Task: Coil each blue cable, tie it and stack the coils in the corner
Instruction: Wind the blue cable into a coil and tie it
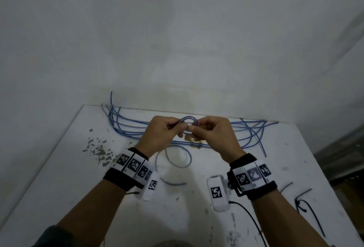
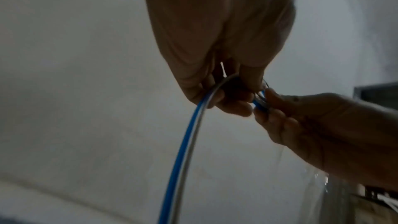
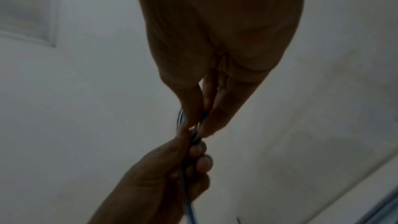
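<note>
Frame centre: left hand point(image 1: 160, 133) and right hand point(image 1: 211, 133) pinch a small blue cable point(image 1: 188, 123) coil, its tail hanging toward the surface point(image 1: 59, 178).

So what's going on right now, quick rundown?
Left hand and right hand both pinch a small coil of thin blue cable above the white table. Loose blue cables lie behind, uncoiled. Nothing blocking.

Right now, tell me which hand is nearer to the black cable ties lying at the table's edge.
Right. The right hand holds the small blue coil above mid-table, on the same side as the black cable ties; the left hand, gripping the coil's other side, is farther from them.
</note>
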Available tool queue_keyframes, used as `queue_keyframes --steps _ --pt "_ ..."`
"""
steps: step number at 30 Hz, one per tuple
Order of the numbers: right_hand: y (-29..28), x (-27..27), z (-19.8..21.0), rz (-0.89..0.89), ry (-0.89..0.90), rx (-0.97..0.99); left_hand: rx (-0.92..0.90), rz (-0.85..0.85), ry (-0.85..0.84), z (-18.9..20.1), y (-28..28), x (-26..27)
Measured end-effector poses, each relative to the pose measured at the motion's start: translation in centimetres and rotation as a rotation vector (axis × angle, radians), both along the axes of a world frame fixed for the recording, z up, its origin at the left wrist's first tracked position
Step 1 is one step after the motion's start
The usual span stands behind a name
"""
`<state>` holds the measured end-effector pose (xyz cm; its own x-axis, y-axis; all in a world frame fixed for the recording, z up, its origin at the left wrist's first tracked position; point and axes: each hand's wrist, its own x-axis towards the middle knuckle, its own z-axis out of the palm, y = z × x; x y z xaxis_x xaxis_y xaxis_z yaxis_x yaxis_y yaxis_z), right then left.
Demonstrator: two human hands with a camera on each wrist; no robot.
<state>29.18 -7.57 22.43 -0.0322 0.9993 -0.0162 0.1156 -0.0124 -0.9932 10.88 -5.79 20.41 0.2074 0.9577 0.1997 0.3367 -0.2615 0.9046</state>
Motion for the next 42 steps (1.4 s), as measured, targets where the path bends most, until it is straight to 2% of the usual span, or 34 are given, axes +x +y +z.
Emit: queue_keyframes --steps 2,3,6,8,11,13,15,19,22,27,30,32,34,36,39,42 --pt "0.1 0.3 0.8 0.06 -0.036 0.038 0.072 -0.098 0.16 0.9 0.8 -0.8" --pt "0.2 0.1 1.0 0.052 -0.016 0.062 0.079 -0.115 0.161 1.2 1.1 -0.9" --pt "0.1 -1.2 0.6 -0.085 0.145 0.095 0.048 -0.085 -0.038 2.0 1.0 -0.2" --pt "-0.2 -2.0 0.1 -0.163 0.279 0.035 0.046 0.018 -0.157 1.7 0.2 0.9" --pt "-0.6 -2.4 -0.3 -0.078 0.404 -0.092 -0.05 0.134 -0.313 1.2 -0.3 1.1" --pt "-0.5 -2.0 -0.5 -0.005 0.385 -0.159 -0.108 0.115 -0.314 1.1 -0.3 0.7" --pt "-0.4 -1.4 -0.6 0.01 0.32 -0.15 -0.082 0.073 -0.236 1.1 -0.2 0.3" --pt "0.0 -0.1 0.4 0.052 -0.001 0.034 0.014 -0.048 -0.012 1.4 0.3 -0.7" --pt "0.6 0.3 1.2 0.068 -0.096 0.146 0.059 -0.1 0.088 1.8 0.7 -0.9" --pt "0.0 -1.6 0.8 -0.132 0.182 0.086 0.029 0.058 -0.138 1.6 -0.1 0.9" --pt "-0.6 -3.0 0.1 -0.24 0.46 -0.044 -0.029 0.144 -0.286 0.9 -1.4 2.3" --pt "-0.9 -3.5 -0.3 -0.247 0.61 -0.085 -0.043 0.193 -0.341 0.6 -1.4 2.3" --pt "-0.9 -3.2 -0.7 -0.187 0.523 -0.065 -0.044 0.206 -0.328 0.5 -1.1 1.7" --pt "-0.7 -2.0 -0.6 -0.113 0.259 -0.007 -0.019 0.176 -0.235 0.6 -0.7 0.6" --pt "-0.1 -0.1 -0.2 0.039 -0.108 0.006 -0.028 0.019 0.024 1.4 0.5 -1.2" --pt "0.1 0.3 0.5 0.165 -0.21 0.054 -0.009 -0.153 0.285 2.8 1.4 -2.0"
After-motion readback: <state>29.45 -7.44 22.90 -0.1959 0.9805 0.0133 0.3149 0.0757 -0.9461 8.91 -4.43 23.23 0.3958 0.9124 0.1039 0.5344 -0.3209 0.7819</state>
